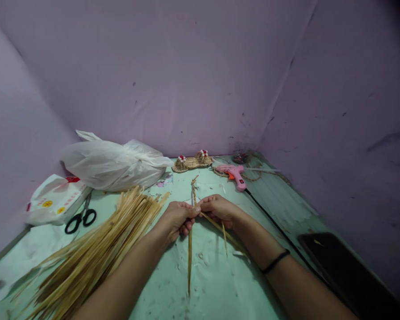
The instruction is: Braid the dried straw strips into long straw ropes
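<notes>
My left hand (179, 218) and my right hand (220, 210) meet at the middle of the table, fingertips pinched together on a thin braid (194, 191) of dried straw-coloured strips. The braided end points away from me, toward the wall. Below my fingers the loose strips (190, 262) spread apart: one hangs straight toward me from my left hand, others slant out under my right hand and wrist. Left of my hands lies a large bundle of dried strips (96, 249). The exact pinch point is partly covered by my fingers.
A white plastic bag (116, 164), a white packet (58, 200) and black-handled scissors (82, 221) lie at left. Woven slippers (192, 162) with red-and-white decorations rest by the wall. A pink glue gun (233, 174) trails a black cord (280, 229); a dark phone-like slab (340, 266) lies right.
</notes>
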A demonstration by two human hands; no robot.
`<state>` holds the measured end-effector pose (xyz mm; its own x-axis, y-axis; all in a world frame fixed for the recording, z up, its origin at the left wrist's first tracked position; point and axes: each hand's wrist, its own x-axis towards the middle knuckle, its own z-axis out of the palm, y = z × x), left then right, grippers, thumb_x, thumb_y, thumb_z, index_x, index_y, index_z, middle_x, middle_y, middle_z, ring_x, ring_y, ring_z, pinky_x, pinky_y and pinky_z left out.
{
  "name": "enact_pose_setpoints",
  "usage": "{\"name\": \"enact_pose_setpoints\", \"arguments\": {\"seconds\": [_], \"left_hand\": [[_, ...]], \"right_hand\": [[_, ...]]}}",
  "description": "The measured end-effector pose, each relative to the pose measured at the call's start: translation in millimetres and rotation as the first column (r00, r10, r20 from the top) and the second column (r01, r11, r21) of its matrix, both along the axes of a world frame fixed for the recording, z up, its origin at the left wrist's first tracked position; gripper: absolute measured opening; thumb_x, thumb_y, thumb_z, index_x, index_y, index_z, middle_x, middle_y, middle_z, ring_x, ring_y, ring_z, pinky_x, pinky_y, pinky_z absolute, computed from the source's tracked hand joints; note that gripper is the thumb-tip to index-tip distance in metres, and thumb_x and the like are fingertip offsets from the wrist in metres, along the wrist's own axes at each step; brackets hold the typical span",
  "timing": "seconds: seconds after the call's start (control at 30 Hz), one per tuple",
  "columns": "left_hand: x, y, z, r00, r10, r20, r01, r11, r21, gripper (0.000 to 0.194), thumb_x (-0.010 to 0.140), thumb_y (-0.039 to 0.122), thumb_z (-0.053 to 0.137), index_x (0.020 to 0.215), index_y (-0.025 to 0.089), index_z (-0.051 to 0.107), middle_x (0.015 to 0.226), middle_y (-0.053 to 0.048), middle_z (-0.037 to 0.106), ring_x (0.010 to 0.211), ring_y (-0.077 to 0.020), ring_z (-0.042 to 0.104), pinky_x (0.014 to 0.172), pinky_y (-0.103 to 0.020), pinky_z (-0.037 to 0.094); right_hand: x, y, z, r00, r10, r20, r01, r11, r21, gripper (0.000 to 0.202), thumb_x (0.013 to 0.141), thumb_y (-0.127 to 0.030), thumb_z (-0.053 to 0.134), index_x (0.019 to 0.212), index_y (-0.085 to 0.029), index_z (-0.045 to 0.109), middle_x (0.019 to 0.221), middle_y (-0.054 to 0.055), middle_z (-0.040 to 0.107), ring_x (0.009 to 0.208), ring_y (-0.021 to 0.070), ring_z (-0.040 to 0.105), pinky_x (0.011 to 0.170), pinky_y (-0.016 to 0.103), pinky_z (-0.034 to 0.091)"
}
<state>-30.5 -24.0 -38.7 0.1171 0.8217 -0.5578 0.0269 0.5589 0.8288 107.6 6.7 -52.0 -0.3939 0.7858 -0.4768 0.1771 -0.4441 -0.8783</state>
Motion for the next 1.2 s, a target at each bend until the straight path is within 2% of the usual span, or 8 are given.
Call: {"name": "enact_pose_setpoints", "arguments": {"seconds": [0.13, 0.33, 0.47, 0.67, 0.83, 0.97, 1.2], "left_hand": [[-2.6, -0.2, -1.5, 0.994, -0.046, 0.098, 0.048, 0.999, -0.016, 0.005, 0.066, 0.011, 0.056, 0.064, 0.01, 0.052, 0.043, 0.003, 0.048, 0.032, -0.004, 0.041, 0.031, -0.014, 0.033], [-0.9, 0.4, -0.7, 0.998, -0.021, 0.051, 0.022, 0.999, -0.023, 0.013, 0.066, 0.017, 0.058, 0.059, 0.011, 0.049, 0.042, 0.002, 0.048, 0.031, -0.0052, 0.04, 0.03, -0.016, 0.031], [3.3, 0.0, -1.0, 0.999, 0.012, -0.045, -0.011, 1.0, 0.01, 0.013, 0.065, 0.016, 0.054, 0.054, 0.013, 0.047, 0.037, 0.005, 0.043, 0.027, -0.0043, 0.033, 0.028, -0.016, 0.023], [9.8, 0.1, 1.3, 0.987, 0.025, -0.161, -0.019, 0.999, 0.038, 0.006, 0.057, 0.013, 0.048, 0.053, 0.013, 0.052, 0.034, 0.007, 0.033, 0.026, -0.0024, 0.021, 0.028, -0.018, 0.01], [10.3, 0.2, 0.9, 0.987, 0.042, -0.154, -0.033, 0.998, 0.061, 0.006, 0.055, 0.012, 0.048, 0.053, 0.012, 0.054, 0.032, 0.008, 0.03, 0.025, -0.0027, 0.018, 0.03, -0.02, 0.007], [8.4, -0.6, 0.1, 0.996, 0.003, -0.085, 0.003, 0.997, 0.072, 0.005, 0.054, 0.013, 0.05, 0.054, 0.011, 0.055, 0.034, 0.008, 0.03, 0.027, -0.0021, 0.018, 0.031, -0.02, 0.006], [10.9, 0.7, -0.6, 0.996, 0.063, -0.055, -0.06, 0.997, 0.056, 0.006, 0.052, 0.012, 0.049, 0.047, 0.014, 0.046, 0.032, 0.008, 0.027, 0.027, -0.0018, 0.016, 0.032, -0.019, 0.004]], "right_hand": [[5.0, -0.2, -2.7, 0.999, 0.031, 0.024, -0.033, 0.996, 0.083, 0.008, 0.059, -0.017, 0.051, 0.054, -0.012, 0.054, 0.035, -0.007, 0.038, 0.03, 0.0018, 0.023, 0.033, 0.018, 0.011], [2.5, -4.3, 1.1, 1.0, 0.003, 0.012, -0.004, 0.995, 0.103, 0.008, 0.059, -0.016, 0.051, 0.053, -0.011, 0.055, 0.036, -0.006, 0.042, 0.031, 0.0013, 0.025, 0.035, 0.018, 0.013], [0.6, -6.5, 4.2, 1.0, 0.007, -0.015, -0.006, 0.994, 0.105, 0.009, 0.059, -0.014, 0.05, 0.052, -0.011, 0.056, 0.037, -0.005, 0.044, 0.032, 0.0012, 0.026, 0.035, 0.018, 0.014], [5.1, -7.0, 7.1, 0.997, 0.067, -0.044, -0.063, 0.994, 0.085, 0.013, 0.06, -0.016, 0.05, 0.056, -0.009, 0.06, 0.041, -0.003, 0.049, 0.032, 0.0018, 0.029, 0.034, 0.018, 0.012], [7.8, -5.0, 4.1, 0.996, 0.092, -0.02, -0.089, 0.99, 0.107, 0.013, 0.059, -0.02, 0.052, 0.054, -0.01, 0.059, 0.033, -0.006, 0.038, 0.032, 0.0022, 0.023, 0.035, 0.019, 0.01], [6.5, -1.8, -1.5, 0.997, 0.061, 0.045, -0.068, 0.982, 0.178, 0.008, 0.056, -0.015, 0.051, 0.052, -0.011, 0.058, 0.038, -0.005, 0.044, 0.033, 0.0021, 0.024, 0.035, 0.019, 0.012], [3.9, -1.2, 0.5, 0.988, 0.067, 0.139, -0.1, 0.963, 0.252, 0.007, 0.055, -0.013, 0.049, 0.052, -0.012, 0.056, 0.043, -0.003, 0.05, 0.036, 0.0032, 0.029, 0.037, 0.018, 0.02]]}}
